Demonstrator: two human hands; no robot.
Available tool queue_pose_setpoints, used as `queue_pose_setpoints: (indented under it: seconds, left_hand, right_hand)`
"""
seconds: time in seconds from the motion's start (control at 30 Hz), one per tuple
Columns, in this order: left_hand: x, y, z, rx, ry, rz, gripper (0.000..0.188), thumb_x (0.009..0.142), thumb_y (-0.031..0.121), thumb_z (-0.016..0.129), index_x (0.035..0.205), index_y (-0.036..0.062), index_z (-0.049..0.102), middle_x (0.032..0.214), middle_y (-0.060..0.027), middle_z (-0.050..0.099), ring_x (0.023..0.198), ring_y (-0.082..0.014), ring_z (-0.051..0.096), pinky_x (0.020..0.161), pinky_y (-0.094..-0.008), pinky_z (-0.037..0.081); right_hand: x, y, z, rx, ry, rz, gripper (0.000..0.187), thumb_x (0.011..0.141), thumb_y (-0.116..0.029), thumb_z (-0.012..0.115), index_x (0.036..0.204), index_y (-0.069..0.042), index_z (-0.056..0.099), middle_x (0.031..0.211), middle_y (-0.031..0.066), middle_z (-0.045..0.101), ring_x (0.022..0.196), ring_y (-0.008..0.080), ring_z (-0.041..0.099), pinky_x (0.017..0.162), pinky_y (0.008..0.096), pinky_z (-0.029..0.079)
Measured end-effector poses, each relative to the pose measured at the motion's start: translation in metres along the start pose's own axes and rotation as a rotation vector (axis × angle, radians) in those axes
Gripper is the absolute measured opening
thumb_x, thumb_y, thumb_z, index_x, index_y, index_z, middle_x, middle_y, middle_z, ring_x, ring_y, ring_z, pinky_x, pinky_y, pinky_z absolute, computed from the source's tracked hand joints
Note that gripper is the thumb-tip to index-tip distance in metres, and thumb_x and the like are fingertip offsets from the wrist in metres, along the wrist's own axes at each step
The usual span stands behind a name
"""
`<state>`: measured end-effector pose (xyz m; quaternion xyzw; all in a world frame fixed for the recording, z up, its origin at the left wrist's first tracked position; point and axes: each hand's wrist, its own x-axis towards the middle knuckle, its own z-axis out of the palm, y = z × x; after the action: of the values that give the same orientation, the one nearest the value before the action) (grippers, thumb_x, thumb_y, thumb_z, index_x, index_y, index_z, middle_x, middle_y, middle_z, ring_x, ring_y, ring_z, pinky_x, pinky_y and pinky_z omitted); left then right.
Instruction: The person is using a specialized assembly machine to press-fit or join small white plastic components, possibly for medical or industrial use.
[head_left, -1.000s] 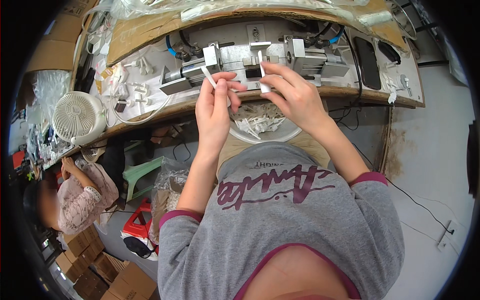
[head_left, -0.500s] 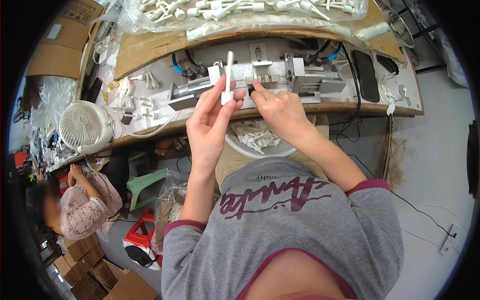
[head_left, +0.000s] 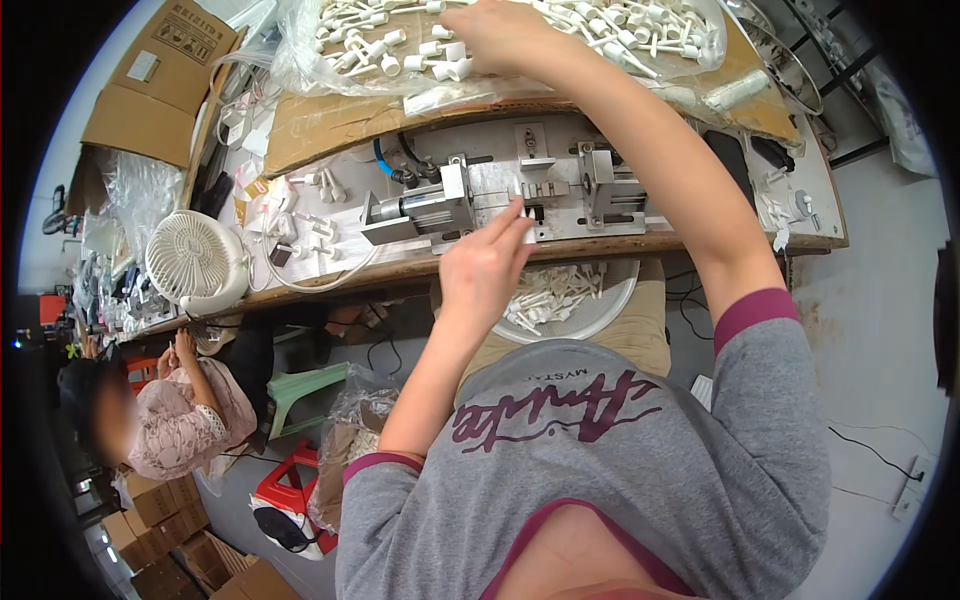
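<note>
My left hand [head_left: 478,272] is at the metal fixture [head_left: 480,190] on the bench. Its thumb and fingers pinch a white plastic stem piece [head_left: 529,232] at the middle of the fixture, partly hidden by the fingers. My right hand [head_left: 500,38] reaches across the bench to the heap of white plastic stem pieces [head_left: 640,25] on clear plastic film. Its fingers are apart and bent down over the near left part of the heap, with nothing visibly held. The fingertips are partly hidden.
A tub [head_left: 590,325] of similar white pieces sits in my lap. Left on the bench are a white fan [head_left: 195,260] and a few white plugs [head_left: 318,235]. A cardboard sheet [head_left: 330,115] lies under the heap. Another person [head_left: 175,425] sits at the left.
My left hand has brought the stem piece down from upright in the air to the fixture. My right hand has left the fixture and reached up to the heap.
</note>
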<state>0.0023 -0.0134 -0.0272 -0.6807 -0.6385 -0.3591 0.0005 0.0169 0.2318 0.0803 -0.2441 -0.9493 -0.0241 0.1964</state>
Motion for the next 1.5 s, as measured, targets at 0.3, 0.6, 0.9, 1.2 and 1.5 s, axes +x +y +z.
queue_pose_setpoints:
  seconds: [0.3,0.6,0.9,1.2,1.5]
  left_hand:
    - [0.012,-0.002,0.008,0.159,-0.165,0.080,0.025,0.073,0.015,0.076,0.097,0.0084,0.070,0.124,-0.0047,0.066,0.063,-0.0269,0.066,0.060,-0.0335,0.053]
    - [0.009,-0.008,0.008,0.116,-0.177,0.054,0.029,0.074,0.017,0.077,0.101,0.0100,0.070,0.124,-0.0037,0.065,0.066,-0.0263,0.068,0.061,-0.0330,0.054]
    - [0.057,0.028,-0.041,-0.496,0.340,-0.071,0.056,0.074,0.003,0.080,0.126,0.0020,0.060,0.113,-0.0131,0.067,0.082,-0.0181,0.068,0.071,-0.0297,0.060]
    - [0.003,0.015,-0.019,-0.371,-0.033,-0.152,0.032,0.076,-0.003,0.075,0.107,0.0055,0.072,0.123,-0.0099,0.060,0.083,-0.0158,0.067,0.073,-0.0285,0.060]
    - [0.008,-0.002,0.010,0.218,-0.099,0.135,0.029,0.073,0.015,0.077,0.102,0.0110,0.073,0.117,-0.0015,0.069,0.071,-0.0203,0.068,0.064,-0.0306,0.053]
  right_hand:
    - [0.020,-0.002,-0.015,-0.079,-0.344,0.042,0.031,0.075,-0.016,0.069,0.100,0.003,0.069,0.094,0.0219,0.070,0.090,0.0342,0.068,0.078,0.0429,0.055]
    - [-0.006,0.052,-0.037,0.879,0.240,0.526,0.048,0.077,-0.023,0.080,0.107,0.011,0.063,0.073,0.0133,0.066,0.063,0.0207,0.064,0.058,0.0311,0.052]
    - [-0.106,0.005,-0.036,1.475,0.032,0.446,0.021,0.086,-0.025,0.074,0.086,-0.004,0.070,0.071,-0.0027,0.062,0.054,0.0006,0.051,0.047,0.0167,0.035]
    - [-0.185,-0.015,-0.028,1.406,0.173,0.709,0.023,0.091,-0.026,0.070,0.101,-0.005,0.064,0.091,0.0048,0.069,0.062,0.0022,0.052,0.054,0.0177,0.037]
    - [-0.210,-0.035,-0.027,1.201,0.256,0.553,0.019,0.093,-0.022,0.067,0.101,-0.005,0.065,0.083,-0.0007,0.067,0.067,0.0047,0.056,0.060,0.0215,0.047]
